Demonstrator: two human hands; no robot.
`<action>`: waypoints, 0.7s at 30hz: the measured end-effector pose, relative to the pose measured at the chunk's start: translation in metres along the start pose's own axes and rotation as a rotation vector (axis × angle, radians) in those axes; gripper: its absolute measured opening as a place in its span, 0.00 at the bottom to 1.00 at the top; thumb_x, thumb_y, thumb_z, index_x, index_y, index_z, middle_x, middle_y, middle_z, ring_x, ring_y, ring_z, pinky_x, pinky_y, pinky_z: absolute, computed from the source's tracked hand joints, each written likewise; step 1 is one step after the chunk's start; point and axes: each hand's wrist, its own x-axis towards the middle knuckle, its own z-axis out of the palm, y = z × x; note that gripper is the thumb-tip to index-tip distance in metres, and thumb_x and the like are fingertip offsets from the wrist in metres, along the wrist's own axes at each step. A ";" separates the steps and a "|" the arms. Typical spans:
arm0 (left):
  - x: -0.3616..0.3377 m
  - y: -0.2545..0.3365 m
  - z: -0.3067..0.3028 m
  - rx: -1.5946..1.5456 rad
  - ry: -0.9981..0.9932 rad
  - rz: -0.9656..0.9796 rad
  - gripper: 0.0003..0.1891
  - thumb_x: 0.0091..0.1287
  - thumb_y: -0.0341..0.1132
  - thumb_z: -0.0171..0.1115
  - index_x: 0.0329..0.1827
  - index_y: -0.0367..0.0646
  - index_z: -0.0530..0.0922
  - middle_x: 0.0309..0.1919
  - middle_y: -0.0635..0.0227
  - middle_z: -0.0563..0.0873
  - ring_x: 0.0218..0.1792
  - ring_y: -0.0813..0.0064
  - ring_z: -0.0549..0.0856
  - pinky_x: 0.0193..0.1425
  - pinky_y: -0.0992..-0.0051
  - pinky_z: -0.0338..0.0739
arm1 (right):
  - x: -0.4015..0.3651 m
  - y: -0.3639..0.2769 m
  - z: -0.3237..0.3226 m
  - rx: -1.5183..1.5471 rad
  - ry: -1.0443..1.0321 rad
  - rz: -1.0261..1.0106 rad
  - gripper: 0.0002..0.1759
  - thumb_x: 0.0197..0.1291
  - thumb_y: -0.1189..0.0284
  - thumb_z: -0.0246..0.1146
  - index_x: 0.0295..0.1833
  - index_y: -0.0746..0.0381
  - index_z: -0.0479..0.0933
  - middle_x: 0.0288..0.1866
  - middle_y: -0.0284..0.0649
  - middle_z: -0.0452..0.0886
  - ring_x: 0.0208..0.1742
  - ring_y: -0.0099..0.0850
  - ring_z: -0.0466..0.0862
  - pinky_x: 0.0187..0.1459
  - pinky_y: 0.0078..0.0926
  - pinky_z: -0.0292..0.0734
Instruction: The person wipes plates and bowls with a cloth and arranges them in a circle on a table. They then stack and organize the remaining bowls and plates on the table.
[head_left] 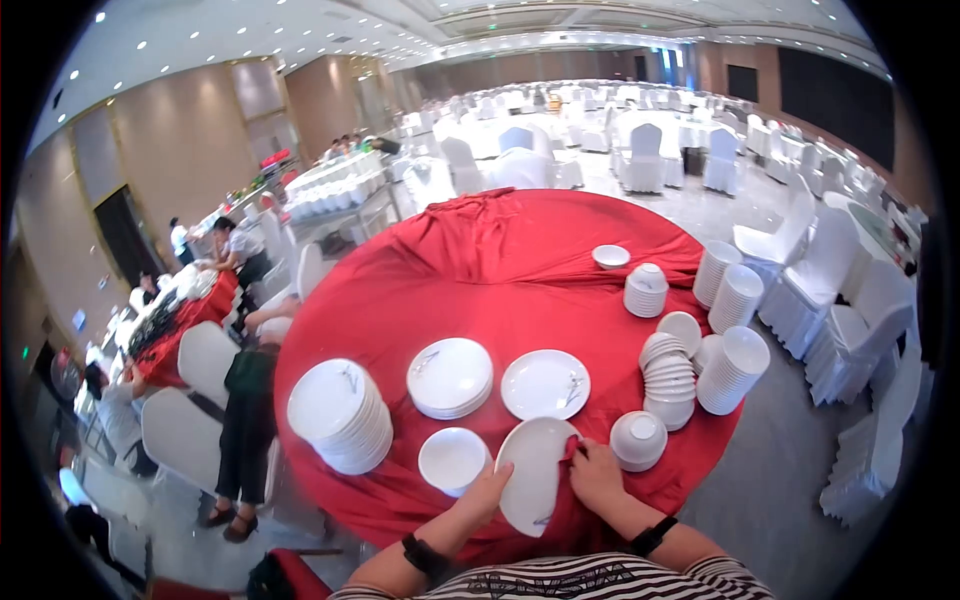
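My left hand [486,492] grips the left edge of a white plate [528,478], which is tilted up in front of me over the near side of the table. My right hand [597,474] is closed on a red cloth [570,448] at the plate's right rim. Just beyond lies a white plate with a dark printed sprig [546,384]. To the left are a white bowl [453,458], a low stack of plates [450,377] and a taller stack of plates [338,410]. Upturned bowls [638,440] stand to the right of my right hand.
The round table wears a red tablecloth [400,290], bunched at its far side. Leaning bowls [668,375] and tall bowl stacks [733,370] line the right edge. White-covered chairs [790,250] stand at right. A seated person [255,400] is close on the left.
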 end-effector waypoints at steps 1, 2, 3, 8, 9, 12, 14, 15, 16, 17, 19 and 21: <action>0.005 -0.004 -0.003 -0.057 0.026 0.045 0.21 0.72 0.41 0.42 0.59 0.33 0.66 0.47 0.59 0.79 0.46 0.70 0.78 0.52 0.71 0.72 | -0.003 0.003 0.000 0.005 -0.019 -0.003 0.14 0.46 0.74 0.59 0.41 0.65 0.75 0.46 0.50 0.74 0.42 0.47 0.76 0.43 0.43 0.72; 0.007 -0.006 -0.004 -0.115 0.056 0.091 0.21 0.72 0.41 0.41 0.59 0.33 0.66 0.48 0.58 0.79 0.46 0.70 0.78 0.53 0.71 0.72 | -0.005 0.004 0.000 0.011 -0.039 -0.009 0.13 0.47 0.75 0.57 0.41 0.65 0.75 0.44 0.50 0.74 0.41 0.47 0.76 0.43 0.43 0.72; 0.006 0.000 -0.002 -0.172 0.085 0.042 0.21 0.72 0.41 0.41 0.60 0.32 0.66 0.49 0.58 0.78 0.48 0.70 0.77 0.54 0.71 0.71 | -0.009 0.006 0.003 0.085 -0.089 0.003 0.13 0.47 0.76 0.56 0.41 0.66 0.75 0.44 0.51 0.74 0.41 0.48 0.76 0.43 0.42 0.72; 0.031 -0.030 -0.003 -0.496 0.149 0.106 0.22 0.73 0.42 0.40 0.60 0.33 0.66 0.49 0.60 0.78 0.49 0.71 0.76 0.55 0.71 0.69 | -0.019 -0.014 0.000 0.396 -0.353 -0.020 0.11 0.49 0.78 0.53 0.40 0.67 0.74 0.40 0.52 0.75 0.41 0.48 0.76 0.41 0.39 0.74; 0.029 -0.026 -0.001 -0.533 0.148 0.085 0.21 0.73 0.42 0.40 0.60 0.33 0.66 0.49 0.60 0.78 0.49 0.71 0.76 0.55 0.71 0.69 | -0.019 -0.025 -0.008 0.304 -0.306 -0.284 0.10 0.49 0.78 0.54 0.39 0.66 0.75 0.39 0.51 0.75 0.40 0.47 0.77 0.39 0.38 0.75; 0.030 -0.031 0.002 -0.289 0.120 0.067 0.22 0.73 0.43 0.40 0.59 0.34 0.67 0.48 0.61 0.78 0.48 0.73 0.76 0.54 0.73 0.70 | -0.023 -0.031 -0.001 0.390 -0.248 -0.454 0.10 0.49 0.78 0.54 0.39 0.65 0.75 0.38 0.49 0.76 0.39 0.47 0.78 0.38 0.36 0.75; 0.026 -0.032 0.004 0.021 0.058 0.137 0.22 0.73 0.43 0.41 0.59 0.35 0.67 0.47 0.63 0.78 0.46 0.75 0.76 0.52 0.74 0.70 | -0.022 -0.021 0.015 0.385 -0.178 -0.208 0.10 0.49 0.80 0.54 0.39 0.66 0.75 0.38 0.49 0.76 0.39 0.47 0.77 0.38 0.36 0.75; 0.029 -0.040 0.005 0.095 0.027 0.179 0.22 0.73 0.44 0.41 0.59 0.35 0.67 0.45 0.64 0.78 0.45 0.76 0.75 0.51 0.74 0.70 | -0.008 -0.028 -0.004 0.257 -0.139 -0.223 0.11 0.49 0.81 0.53 0.40 0.67 0.74 0.38 0.49 0.76 0.38 0.47 0.77 0.38 0.37 0.75; 0.031 -0.048 0.006 0.166 -0.001 0.223 0.21 0.72 0.44 0.41 0.58 0.36 0.67 0.43 0.65 0.78 0.43 0.77 0.75 0.50 0.75 0.71 | -0.002 -0.025 -0.004 0.292 -0.048 -0.178 0.12 0.48 0.82 0.54 0.41 0.68 0.73 0.38 0.50 0.75 0.39 0.48 0.76 0.41 0.37 0.74; 0.032 -0.052 0.009 0.027 -0.060 0.166 0.21 0.72 0.45 0.41 0.58 0.36 0.67 0.42 0.66 0.78 0.42 0.77 0.75 0.49 0.75 0.71 | -0.001 -0.021 0.001 0.345 -0.051 -0.081 0.12 0.49 0.81 0.53 0.42 0.68 0.73 0.41 0.52 0.74 0.42 0.49 0.75 0.43 0.39 0.73; 0.032 -0.052 0.016 -0.074 -0.145 0.093 0.21 0.72 0.46 0.42 0.56 0.36 0.68 0.39 0.68 0.76 0.39 0.79 0.74 0.46 0.76 0.70 | 0.002 -0.027 0.001 0.397 -0.051 -0.019 0.13 0.51 0.80 0.52 0.43 0.68 0.73 0.44 0.54 0.73 0.45 0.51 0.74 0.46 0.41 0.71; 0.024 -0.043 0.024 -0.169 -0.076 0.146 0.21 0.72 0.45 0.41 0.55 0.36 0.69 0.40 0.68 0.77 0.41 0.79 0.74 0.47 0.76 0.70 | -0.002 -0.035 0.002 0.410 -0.121 -0.126 0.14 0.52 0.78 0.53 0.46 0.68 0.72 0.48 0.54 0.71 0.48 0.52 0.72 0.48 0.41 0.70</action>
